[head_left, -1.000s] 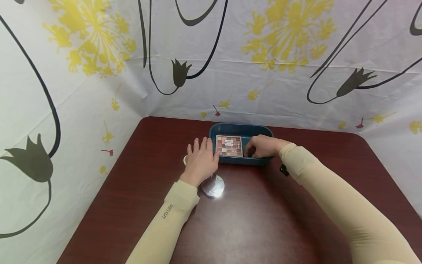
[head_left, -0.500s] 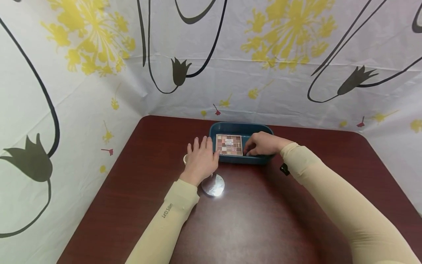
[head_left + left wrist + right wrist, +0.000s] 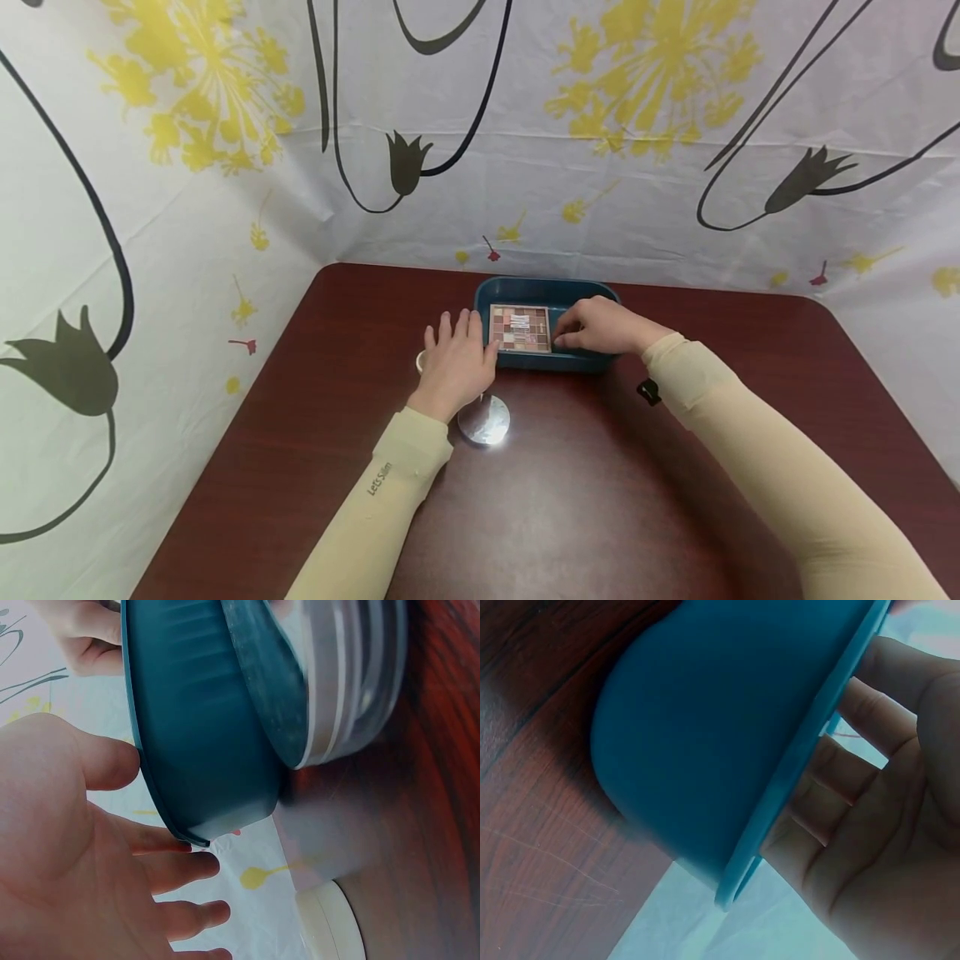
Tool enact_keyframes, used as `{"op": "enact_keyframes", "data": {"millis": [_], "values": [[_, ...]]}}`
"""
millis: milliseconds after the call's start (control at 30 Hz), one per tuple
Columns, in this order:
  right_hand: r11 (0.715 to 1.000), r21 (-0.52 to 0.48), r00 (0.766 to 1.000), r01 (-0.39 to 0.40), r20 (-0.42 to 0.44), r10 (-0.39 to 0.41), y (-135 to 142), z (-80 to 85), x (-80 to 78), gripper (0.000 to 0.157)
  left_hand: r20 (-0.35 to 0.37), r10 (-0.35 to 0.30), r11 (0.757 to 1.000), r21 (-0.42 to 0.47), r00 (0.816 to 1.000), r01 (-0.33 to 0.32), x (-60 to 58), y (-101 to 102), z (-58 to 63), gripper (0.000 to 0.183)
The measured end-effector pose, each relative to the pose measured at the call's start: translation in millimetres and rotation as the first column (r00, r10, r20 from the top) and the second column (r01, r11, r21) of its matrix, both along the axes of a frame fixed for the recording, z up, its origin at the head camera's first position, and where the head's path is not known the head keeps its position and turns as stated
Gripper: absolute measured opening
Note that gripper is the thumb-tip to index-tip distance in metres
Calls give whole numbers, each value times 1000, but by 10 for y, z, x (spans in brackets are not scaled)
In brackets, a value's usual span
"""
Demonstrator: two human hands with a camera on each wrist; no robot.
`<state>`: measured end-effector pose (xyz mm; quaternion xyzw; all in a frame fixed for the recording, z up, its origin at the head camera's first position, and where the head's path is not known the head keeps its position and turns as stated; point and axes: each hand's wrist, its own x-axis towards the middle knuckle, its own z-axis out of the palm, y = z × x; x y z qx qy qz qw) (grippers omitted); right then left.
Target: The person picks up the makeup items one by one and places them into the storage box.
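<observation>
1. The left hand is lying flat on the dark red table, fingers straight and holding nothing — its thumb is sitting against the left wall of the blue bin.
2. Just outside that hand's little-finger edge, a small cream round thing is peeking out; the hand is covering most of it, so what it is cannot be told.
3. Just behind the heel of the left hand, a round shiny lid-like disc is lying on the table, partly under the wrist.
4. The blue bin is sitting between the two hands, and an eyeshadow palette is lying flat in its left part, showing rows of pink and brown squares.
5. The right hand is reaching over the bin's near rim into its right part, fingers curled down beside the palette's right edge — whether the fingertips are pinching the palette or only touching it cannot be told.
6. The right hand is hiding whatever is lying in the bin's right part.
</observation>
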<state>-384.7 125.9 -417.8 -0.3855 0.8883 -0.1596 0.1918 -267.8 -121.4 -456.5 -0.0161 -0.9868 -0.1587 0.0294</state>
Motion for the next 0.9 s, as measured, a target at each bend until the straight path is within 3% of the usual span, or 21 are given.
{"op": "enact_keyframes", "data": {"millis": [433, 667, 900], "values": [[990, -111, 981, 85, -162, -103, 85, 113, 222, 20, 8, -4, 1000, -15, 1000, 4, -19, 10, 11, 70], [977, -156, 945, 144, -271, -182, 79, 157, 391, 19, 18, -3, 1000, -6, 1000, 3, -17, 0, 1, 71], [953, -211, 897, 219, -342, -281, 100, 69, 538, 28, 27, -2, 1000, 7, 1000, 2, -8, -7, -3, 70]]}}
